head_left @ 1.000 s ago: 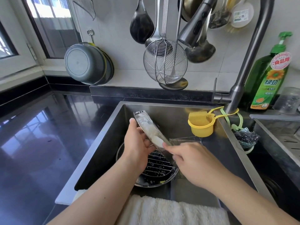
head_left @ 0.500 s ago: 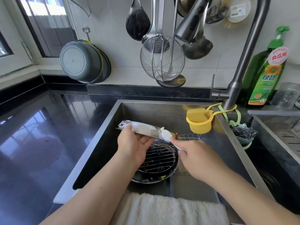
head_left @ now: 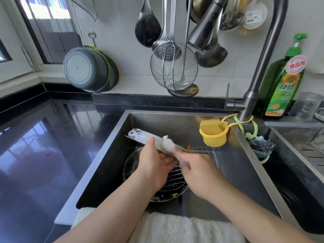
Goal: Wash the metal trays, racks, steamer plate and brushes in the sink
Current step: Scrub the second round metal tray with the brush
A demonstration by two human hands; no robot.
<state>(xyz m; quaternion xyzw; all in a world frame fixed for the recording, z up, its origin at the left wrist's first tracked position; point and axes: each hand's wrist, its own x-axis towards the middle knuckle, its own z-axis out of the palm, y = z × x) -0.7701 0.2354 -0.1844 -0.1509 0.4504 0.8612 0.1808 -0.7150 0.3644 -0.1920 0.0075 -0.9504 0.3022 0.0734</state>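
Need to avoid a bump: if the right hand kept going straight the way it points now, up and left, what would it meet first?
Probably the soapy metal tray that the left hand holds; the right hand is blurred, so depth is uncertain.

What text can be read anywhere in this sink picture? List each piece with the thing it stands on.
"食品用": on the round pink sticker near the neck of the tall green plastic dish-soap bottle right of the tap.
"绿劲": in large green characters on that bottle's front label.
Smaller lines lower on that label: too small to read.
Print on the round white label of the item hanging at upper right: too blurred to read.
No other text shows.
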